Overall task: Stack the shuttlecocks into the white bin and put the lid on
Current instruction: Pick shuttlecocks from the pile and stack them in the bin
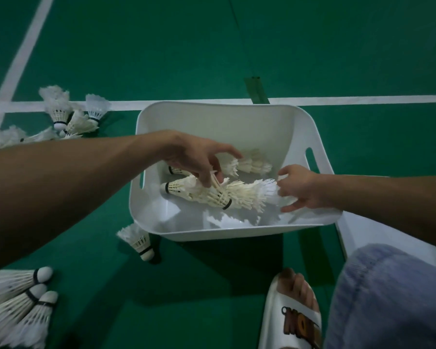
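Your left hand (194,157) pinches the nested stack of shuttlecocks (222,195) near its middle while your right hand (297,187) curls its fingers (291,207) round the feathered end. The stack's long axis runs left to right inside the white bin (212,117), cork tip to the left, just in front of a second stack (252,165) already lying there. Loose shuttlecocks (18,293) on the floor lie nearest your left hand and what seems to be the lid (378,238) lies under your right arm; the orange lettering on your slipper (295,321) is too cut off to read.
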`<state>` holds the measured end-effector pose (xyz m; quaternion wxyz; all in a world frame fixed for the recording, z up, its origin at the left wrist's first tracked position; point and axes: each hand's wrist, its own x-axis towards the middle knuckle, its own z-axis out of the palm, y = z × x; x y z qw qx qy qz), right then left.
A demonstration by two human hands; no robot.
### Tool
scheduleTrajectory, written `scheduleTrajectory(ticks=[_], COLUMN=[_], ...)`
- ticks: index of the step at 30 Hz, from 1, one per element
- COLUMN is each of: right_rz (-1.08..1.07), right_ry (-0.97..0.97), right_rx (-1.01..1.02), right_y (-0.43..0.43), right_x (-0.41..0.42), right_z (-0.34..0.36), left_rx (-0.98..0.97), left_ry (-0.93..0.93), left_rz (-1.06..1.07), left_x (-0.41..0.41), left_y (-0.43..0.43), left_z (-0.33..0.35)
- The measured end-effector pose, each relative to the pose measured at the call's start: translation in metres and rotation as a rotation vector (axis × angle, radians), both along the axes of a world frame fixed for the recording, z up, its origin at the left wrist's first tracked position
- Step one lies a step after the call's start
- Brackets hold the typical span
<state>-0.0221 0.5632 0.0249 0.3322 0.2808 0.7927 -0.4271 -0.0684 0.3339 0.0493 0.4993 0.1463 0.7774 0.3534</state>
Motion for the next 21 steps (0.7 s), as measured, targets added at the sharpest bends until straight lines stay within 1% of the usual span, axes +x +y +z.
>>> scheduleTrajectory(ticks=[2, 5, 6, 8, 10, 13, 15, 17, 21], right_rz=[0.097, 0.305, 0.374, 0.496, 0.626, 0.742, 0.745, 0.73, 0.719], right_ry=[0.072, 0.324, 0.407, 0.494, 0.525, 0.576, 0.581, 0.533, 0.456], right_rx=[0.098, 0.237, 0.223, 0.114, 0.057, 0.094, 0.126, 0.129, 0.157], right_y=[0.0, -0.004, -0.008, -0.019, -0.031, -0.04, -0.04, -0.038, -0.03], right_x=[0.004, 0.006, 0.007, 0.009, 0.01, 0.007, 0.004, 0.0, 0.001], right_z=[0.005, 0.015, 0.02, 0.03, 0.036, 0.036, 0.037, 0.038, 0.036], left_rx=[0.04, 0.092, 0.108, 0.146, 0.193, 0.274, 0.3, 0.286, 0.178], left_ry=[0.032, 0.087, 0.11, 0.143, 0.158, 0.136, 0.12, 0.144, 0.229], left_rz=[0.056, 0.13, 0.152, 0.197, 0.241, 0.313, 0.346, 0.346, 0.344], left_x=[0.005, 0.012, 0.013, 0.016, 0.018, 0.019, 0.019, 0.018, 0.013], left_y=[-0.007, -0.012, -0.012, -0.009, 0.0, 0.014, 0.019, 0.02, 0.008], left_z=[0.004, 0.009, 0.01, 0.011, 0.013, 0.015, 0.015, 0.012, 0.008])
